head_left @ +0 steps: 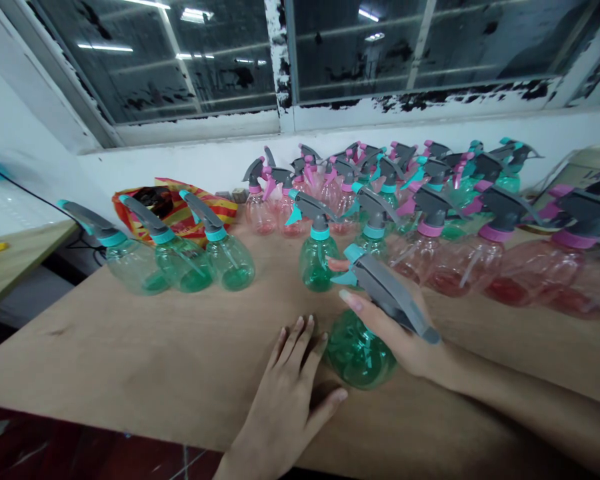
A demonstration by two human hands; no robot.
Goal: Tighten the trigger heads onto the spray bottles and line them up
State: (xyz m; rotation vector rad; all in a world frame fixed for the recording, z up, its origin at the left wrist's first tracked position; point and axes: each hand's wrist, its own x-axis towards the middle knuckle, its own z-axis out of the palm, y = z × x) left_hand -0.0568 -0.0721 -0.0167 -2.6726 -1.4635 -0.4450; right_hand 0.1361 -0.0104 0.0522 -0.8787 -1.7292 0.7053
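Observation:
My right hand (397,337) is wrapped round the neck of a green spray bottle (357,353) with a grey trigger head (387,290); the bottle stands on the wooden table (145,353) in front of me. My left hand (285,393) lies flat on the table just left of that bottle, fingers stretched out and touching its base, holding nothing.
Three green spray bottles (180,263) stand in a row at the left. Several pink and green spray bottles (430,207) crowd the back and right of the table. A red and yellow striped bag (180,210) sits by the wall. A second table (10,260) is at far left.

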